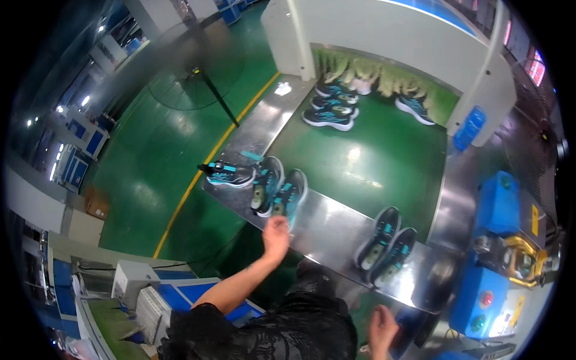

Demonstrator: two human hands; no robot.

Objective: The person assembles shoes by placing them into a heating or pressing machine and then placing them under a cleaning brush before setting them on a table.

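My left hand (276,241) reaches to the metal ledge. Its fingers are closed at the heel end of a black-and-turquoise sneaker (292,191), slightly blurred, with a greenish insert in its opening. Just left of that shoe stands a matching sneaker (268,183), and beyond it another sneaker (230,174) lies pointing sideways. Over the near right edge of the ledge, my right hand (382,330) hangs low with loosely bent fingers apart and nothing visible in them. Closest to it on the ledge is a pair of sneakers, one (378,237) left of the other (396,257).
Several sneakers (330,117) sit on the green belt (354,162) by a fringed machine opening (372,75), with one sneaker (415,110) at right. A blue bottle (470,128) stands beside the machine. Blue equipment with buttons (483,300) is on the right, a fan (195,71) at far left.
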